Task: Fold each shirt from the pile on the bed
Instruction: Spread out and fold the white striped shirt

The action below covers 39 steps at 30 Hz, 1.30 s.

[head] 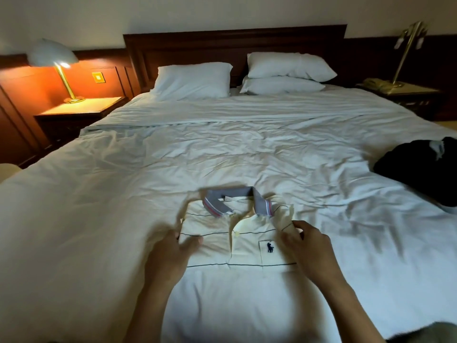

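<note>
Directly between the two hands lies one cream polo shirt [247,246], grey collar turned away from the person, flat on the bed [222,157]. The right hand [309,246] curls its fingers [298,225] round the shirt's right edge, pinching the cloth. The left hand [170,253] is blurred at the left edge, thumb on the fabric; its grip cannot be judged. Well right of the fingers sits one black garment heap [415,169]. Beyond them are three white pillows [193,80] and two bedside lamps [53,58], one lit.
</note>
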Each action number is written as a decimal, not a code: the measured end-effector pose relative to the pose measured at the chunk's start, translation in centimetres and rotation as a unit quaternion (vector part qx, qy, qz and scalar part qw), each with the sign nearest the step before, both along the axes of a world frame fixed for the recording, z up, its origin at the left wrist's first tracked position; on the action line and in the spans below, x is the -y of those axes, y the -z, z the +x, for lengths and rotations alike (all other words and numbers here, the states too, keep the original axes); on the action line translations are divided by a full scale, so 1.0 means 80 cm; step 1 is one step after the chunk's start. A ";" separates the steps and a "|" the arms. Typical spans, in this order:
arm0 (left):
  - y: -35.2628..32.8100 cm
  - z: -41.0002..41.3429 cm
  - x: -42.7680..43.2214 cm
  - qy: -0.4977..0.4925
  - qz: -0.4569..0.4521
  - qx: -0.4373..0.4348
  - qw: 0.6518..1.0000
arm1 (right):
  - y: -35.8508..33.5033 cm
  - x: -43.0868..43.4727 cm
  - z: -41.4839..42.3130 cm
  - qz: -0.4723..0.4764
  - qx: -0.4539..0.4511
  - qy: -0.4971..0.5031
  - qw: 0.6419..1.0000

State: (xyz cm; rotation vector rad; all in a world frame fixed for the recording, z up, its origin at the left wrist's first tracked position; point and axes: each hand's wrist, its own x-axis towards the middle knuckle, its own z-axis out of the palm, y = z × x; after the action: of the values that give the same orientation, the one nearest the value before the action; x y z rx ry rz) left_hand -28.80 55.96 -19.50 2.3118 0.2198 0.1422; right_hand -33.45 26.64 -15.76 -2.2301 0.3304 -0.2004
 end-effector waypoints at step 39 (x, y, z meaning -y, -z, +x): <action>-0.022 0.135 0.006 0.056 -0.250 -0.097 0.962 | 0.011 0.040 0.161 0.145 -0.124 0.014 0.982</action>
State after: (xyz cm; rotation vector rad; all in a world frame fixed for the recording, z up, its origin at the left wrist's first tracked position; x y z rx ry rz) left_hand -17.98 55.48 -17.73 1.8252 0.1963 -0.1825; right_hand -20.53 23.47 -16.61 -1.9632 0.4930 0.1072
